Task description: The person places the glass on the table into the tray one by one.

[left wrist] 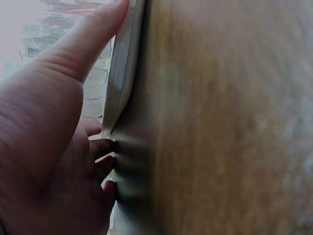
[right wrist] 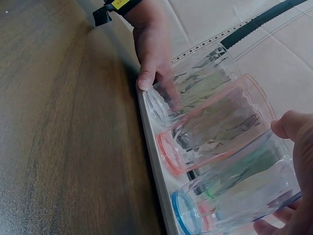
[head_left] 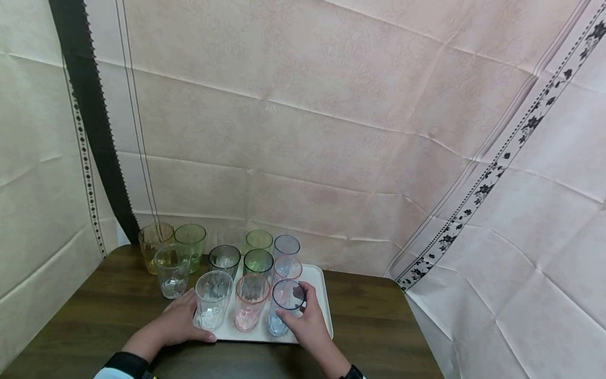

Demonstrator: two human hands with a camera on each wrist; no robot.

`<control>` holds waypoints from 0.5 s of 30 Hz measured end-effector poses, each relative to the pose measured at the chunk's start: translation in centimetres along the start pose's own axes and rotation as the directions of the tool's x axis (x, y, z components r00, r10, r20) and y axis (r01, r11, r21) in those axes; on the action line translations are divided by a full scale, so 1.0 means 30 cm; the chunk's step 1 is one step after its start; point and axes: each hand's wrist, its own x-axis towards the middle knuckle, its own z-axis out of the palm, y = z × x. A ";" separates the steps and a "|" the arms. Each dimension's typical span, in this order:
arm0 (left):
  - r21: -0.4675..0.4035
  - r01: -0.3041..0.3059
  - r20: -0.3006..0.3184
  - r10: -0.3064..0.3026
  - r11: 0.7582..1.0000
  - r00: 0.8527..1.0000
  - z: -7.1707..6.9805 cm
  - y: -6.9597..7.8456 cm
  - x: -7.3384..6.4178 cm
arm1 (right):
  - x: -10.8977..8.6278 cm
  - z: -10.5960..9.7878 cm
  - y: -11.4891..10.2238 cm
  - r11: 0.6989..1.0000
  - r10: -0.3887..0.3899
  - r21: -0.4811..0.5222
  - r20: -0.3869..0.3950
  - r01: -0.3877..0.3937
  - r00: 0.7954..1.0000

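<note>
A white tray (head_left: 310,321) on the wooden table carries several clear, ribbed drinking glasses in rows. My left hand (head_left: 182,318) holds the tray's near left corner, its thumb (left wrist: 100,36) along the front edge and its fingers at the left side. Beside that hand stands a colourless glass (head_left: 214,300). My right hand (head_left: 310,318) grips a blue-tinted glass (right wrist: 234,196) near its rim, fingers and thumb on opposite sides. This glass is upright at the tray's near right. Between the two stands a pink-tinted glass (head_left: 251,302).
Off the tray, at the table's back left, stand an amber glass (head_left: 153,247), a green glass (head_left: 191,245) and a colourless glass (head_left: 172,273). Patterned cloth (head_left: 284,131) hangs behind the table (head_left: 374,326) and at both sides.
</note>
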 end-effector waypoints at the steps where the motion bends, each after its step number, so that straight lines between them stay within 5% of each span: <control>1: 0.000 0.000 -0.001 0.000 1.000 1.000 0.000 0.000 0.000 | 0.000 0.000 -0.001 1.000 0.007 -0.001 0.003 -0.007 1.000; 15: -0.003 0.009 0.009 -0.009 1.000 1.000 -0.011 0.017 -0.006 | -0.022 -0.026 0.011 1.000 0.003 -0.016 -0.010 -0.003 1.000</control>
